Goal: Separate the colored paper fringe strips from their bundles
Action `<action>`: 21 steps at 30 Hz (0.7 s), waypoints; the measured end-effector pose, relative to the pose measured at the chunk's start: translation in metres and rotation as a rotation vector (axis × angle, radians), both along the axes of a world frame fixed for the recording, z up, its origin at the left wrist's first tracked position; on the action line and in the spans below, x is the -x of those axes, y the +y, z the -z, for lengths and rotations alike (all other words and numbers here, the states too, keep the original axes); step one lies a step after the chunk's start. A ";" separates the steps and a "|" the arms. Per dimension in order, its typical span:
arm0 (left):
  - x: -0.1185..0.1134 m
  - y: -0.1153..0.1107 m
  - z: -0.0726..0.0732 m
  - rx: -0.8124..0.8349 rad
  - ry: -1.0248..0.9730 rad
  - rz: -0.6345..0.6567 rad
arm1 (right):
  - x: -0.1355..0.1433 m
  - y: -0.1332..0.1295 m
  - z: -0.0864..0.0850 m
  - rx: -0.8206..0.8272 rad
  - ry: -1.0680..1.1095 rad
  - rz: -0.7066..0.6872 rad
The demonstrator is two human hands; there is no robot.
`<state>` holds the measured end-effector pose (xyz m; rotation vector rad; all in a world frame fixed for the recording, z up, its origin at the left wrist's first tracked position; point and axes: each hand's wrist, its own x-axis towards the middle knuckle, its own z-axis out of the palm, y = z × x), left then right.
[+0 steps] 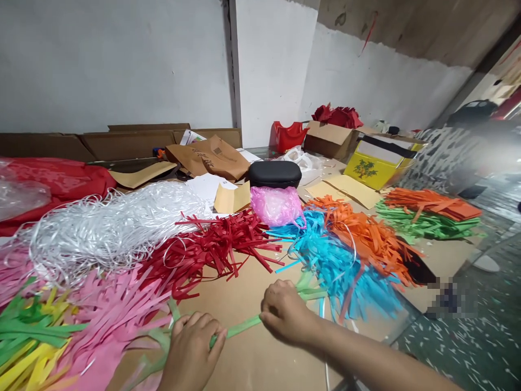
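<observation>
Between hands (240, 331) — green strip (240, 327), lying left-right

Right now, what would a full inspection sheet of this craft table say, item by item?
Surface: brown board, mostly covered.
Job's things: a light green paper strip stretched between both hands.
Clutter: fringed paper piles in pink, red, blue, orange and green; white ribbon heap; pink plastic bag; black case; yellow box; cardboard box.
Hands: left hand pinches the strip in its fingers; right hand closed on the other end.
Cables: nothing seen.
Surroundings: white wall; flattened cardboard leaning along it.
</observation>
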<state>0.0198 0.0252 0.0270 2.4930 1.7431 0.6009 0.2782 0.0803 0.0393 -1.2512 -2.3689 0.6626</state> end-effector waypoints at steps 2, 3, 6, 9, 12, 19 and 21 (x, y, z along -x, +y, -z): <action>-0.001 0.001 -0.001 -0.033 0.030 0.007 | 0.001 0.001 0.000 0.005 -0.007 0.006; -0.001 0.001 -0.002 -0.055 0.045 0.013 | 0.002 0.002 0.000 0.004 -0.009 0.008; -0.002 -0.001 -0.005 -0.134 0.082 0.049 | -0.001 0.003 0.000 -0.013 -0.009 -0.002; -0.006 -0.004 -0.007 -0.237 0.106 0.123 | -0.009 0.003 -0.003 -0.143 -0.015 -0.169; -0.012 -0.006 -0.008 -0.332 0.132 0.202 | -0.015 0.004 -0.004 -0.461 -0.102 -0.379; -0.019 -0.004 -0.012 -0.300 0.109 0.181 | -0.010 0.021 -0.007 -0.489 -0.232 -0.439; -0.021 -0.002 -0.010 -0.289 0.099 0.154 | -0.007 0.022 -0.013 -0.394 -0.201 -0.410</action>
